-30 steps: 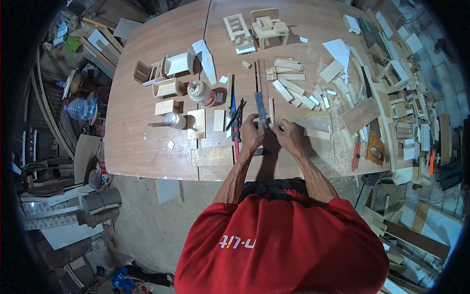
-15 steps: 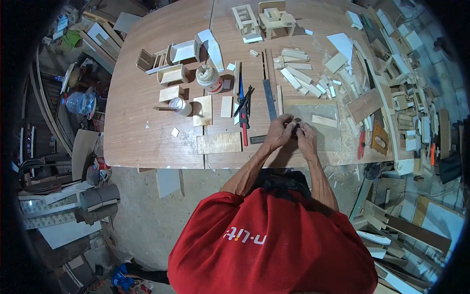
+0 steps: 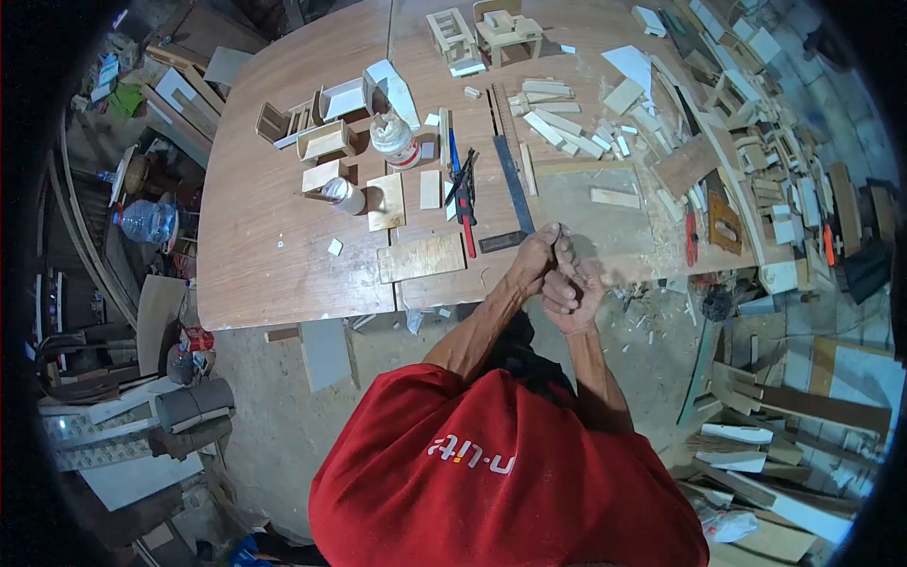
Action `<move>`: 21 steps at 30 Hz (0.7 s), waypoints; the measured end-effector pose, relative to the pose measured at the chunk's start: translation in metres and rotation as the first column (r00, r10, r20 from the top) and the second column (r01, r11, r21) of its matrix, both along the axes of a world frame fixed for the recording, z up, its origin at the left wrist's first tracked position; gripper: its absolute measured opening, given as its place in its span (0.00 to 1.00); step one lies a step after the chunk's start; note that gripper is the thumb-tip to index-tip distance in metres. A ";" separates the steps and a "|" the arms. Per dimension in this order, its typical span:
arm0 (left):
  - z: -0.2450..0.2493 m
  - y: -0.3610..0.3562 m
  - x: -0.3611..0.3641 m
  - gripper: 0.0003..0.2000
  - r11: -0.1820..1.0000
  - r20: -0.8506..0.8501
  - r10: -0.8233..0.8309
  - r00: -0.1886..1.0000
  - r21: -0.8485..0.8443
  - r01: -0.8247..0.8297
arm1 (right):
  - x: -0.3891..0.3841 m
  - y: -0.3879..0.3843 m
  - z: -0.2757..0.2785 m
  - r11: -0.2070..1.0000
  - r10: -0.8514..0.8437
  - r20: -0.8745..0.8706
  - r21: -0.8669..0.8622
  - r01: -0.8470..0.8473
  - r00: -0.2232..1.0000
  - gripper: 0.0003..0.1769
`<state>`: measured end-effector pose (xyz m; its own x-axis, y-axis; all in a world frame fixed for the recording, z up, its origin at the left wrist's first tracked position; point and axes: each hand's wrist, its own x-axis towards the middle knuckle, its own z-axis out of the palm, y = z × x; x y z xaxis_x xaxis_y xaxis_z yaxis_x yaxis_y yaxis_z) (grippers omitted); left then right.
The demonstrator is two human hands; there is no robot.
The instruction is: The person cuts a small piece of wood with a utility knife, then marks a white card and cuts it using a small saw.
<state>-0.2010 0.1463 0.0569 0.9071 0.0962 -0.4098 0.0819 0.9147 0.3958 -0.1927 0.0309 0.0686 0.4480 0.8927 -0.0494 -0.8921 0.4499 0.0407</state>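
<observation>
My left hand (image 3: pixel 535 257) is at the table's front edge, its thumb and fingers pinched together. Close against it, my right hand (image 3: pixel 573 295) has turned palm up with its fingers curled, and its fingertips meet those of the left. Whatever small thing is between them is too small to make out. Just left of the hands lies a try square (image 3: pixel 514 189) with a dark blade. Beyond them, a pale wood strip (image 3: pixel 615 197) rests on a thin flat panel (image 3: pixel 590 224).
Small wood pieces (image 3: pixel 565 132) lie at the back right. A saw handle (image 3: pixel 724 225) and red-handled tool (image 3: pixel 691 236) are at right. A white jar (image 3: pixel 395 146), a smaller jar (image 3: pixel 346 197), a red-and-black tool (image 3: pixel 465 210) and miniature furniture (image 3: pixel 326 142) stand left.
Both hands have drawn back toward my body, off the panel to the table's edge. The right hand has turned palm up. The whole view has shifted slightly.
</observation>
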 end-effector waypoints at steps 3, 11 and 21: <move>0.009 -0.011 -0.031 0.16 0.975 0.038 -0.129 0.991 0.188 0.119 | -0.038 -0.011 -0.018 0.997 -0.001 0.073 0.082 -0.005 0.997 0.18; 0.026 -0.008 -0.112 0.18 0.969 -0.069 -0.071 0.995 0.234 0.085 | -0.121 -0.008 -0.010 0.998 0.044 0.069 0.031 -0.046 0.997 0.18; 0.027 0.033 -0.146 0.23 0.985 -0.044 0.050 0.998 0.169 -0.042 | -0.147 0.030 -0.001 0.984 0.142 0.121 -0.126 -0.126 0.982 0.15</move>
<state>-0.3471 0.1791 0.0842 0.8799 0.2079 -0.4272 0.0642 0.8389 0.5404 -0.3400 0.0607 0.0671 0.3341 0.9364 -0.1071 -0.9389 0.3207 -0.1248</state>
